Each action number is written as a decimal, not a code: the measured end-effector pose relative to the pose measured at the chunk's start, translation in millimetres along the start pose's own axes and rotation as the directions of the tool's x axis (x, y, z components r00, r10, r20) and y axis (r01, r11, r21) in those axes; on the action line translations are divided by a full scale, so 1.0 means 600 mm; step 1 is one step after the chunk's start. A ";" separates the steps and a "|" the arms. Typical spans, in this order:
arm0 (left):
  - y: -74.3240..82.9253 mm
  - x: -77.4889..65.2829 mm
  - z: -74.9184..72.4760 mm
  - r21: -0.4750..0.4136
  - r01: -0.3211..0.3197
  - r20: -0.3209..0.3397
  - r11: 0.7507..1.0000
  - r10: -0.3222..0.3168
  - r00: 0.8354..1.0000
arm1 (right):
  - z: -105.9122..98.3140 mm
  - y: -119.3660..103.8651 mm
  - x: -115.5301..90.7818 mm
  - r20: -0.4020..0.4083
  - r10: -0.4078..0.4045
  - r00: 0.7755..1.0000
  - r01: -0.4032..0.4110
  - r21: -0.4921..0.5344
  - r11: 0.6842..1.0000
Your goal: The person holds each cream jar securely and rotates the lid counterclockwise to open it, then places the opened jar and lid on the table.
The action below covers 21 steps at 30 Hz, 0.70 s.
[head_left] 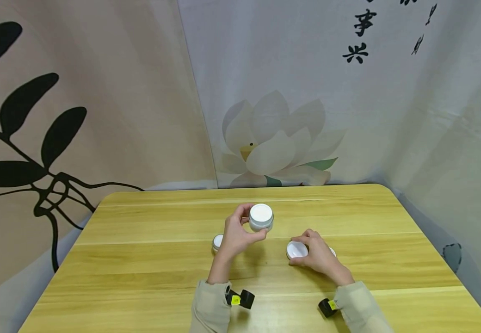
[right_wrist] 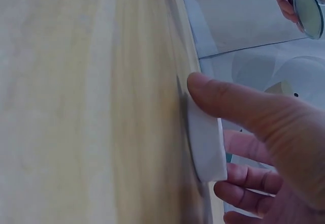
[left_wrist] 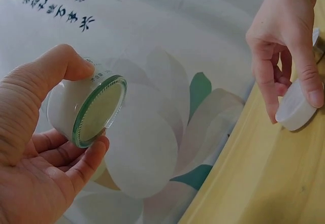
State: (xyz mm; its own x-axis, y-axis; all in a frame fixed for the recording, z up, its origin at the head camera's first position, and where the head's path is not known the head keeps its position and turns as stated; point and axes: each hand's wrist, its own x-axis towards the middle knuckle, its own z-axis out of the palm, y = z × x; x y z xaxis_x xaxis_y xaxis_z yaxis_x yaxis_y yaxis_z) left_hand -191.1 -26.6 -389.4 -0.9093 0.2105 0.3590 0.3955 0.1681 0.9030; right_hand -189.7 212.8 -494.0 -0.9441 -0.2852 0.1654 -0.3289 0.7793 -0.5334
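Observation:
My left hand [head_left: 238,233] grips a small glass cosmetic jar [head_left: 261,218] above the table, thumb on one side and fingers on the other. Its top looks white in the head view; the left wrist view shows its green-tinted glass base and some print on the side. Low over the wood, my right hand [head_left: 317,252] pinches a round white lid [head_left: 296,249] by its edge between thumb and fingers. In the right wrist view the lid [right_wrist: 207,145] stands close to the tabletop, its rim toward the wood.
A second small jar [head_left: 217,241] with a white top stands left of my left wrist, partly hidden by it. Another white round piece [head_left: 332,252] peeks out behind my right hand. The wooden table [head_left: 140,277] ends at a printed cloth backdrop [head_left: 161,115].

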 end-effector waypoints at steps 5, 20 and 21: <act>-0.001 -0.001 0.000 0.003 0.000 0.007 1.000 0.000 1.000 | 0.001 0.000 0.000 0.009 0.001 1.000 -0.001 -0.008 1.000; -0.079 0.003 0.011 0.056 -0.009 0.018 0.998 0.008 1.000 | -0.005 -0.011 0.000 0.015 0.004 1.000 -0.004 -0.005 1.000; -0.080 0.003 0.011 0.059 -0.010 0.020 0.998 0.008 1.000 | -0.005 -0.012 0.000 0.016 0.006 1.000 -0.006 -0.005 1.000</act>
State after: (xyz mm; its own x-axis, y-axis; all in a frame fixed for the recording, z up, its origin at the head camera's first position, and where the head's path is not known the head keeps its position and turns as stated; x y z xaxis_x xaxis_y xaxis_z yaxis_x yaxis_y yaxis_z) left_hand -211.0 -28.0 -433.7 -0.9031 0.2316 0.3617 0.4112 0.2230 0.8838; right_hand -187.7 208.8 -487.7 -0.9455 -0.2898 0.1487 -0.3236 0.7835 -0.5304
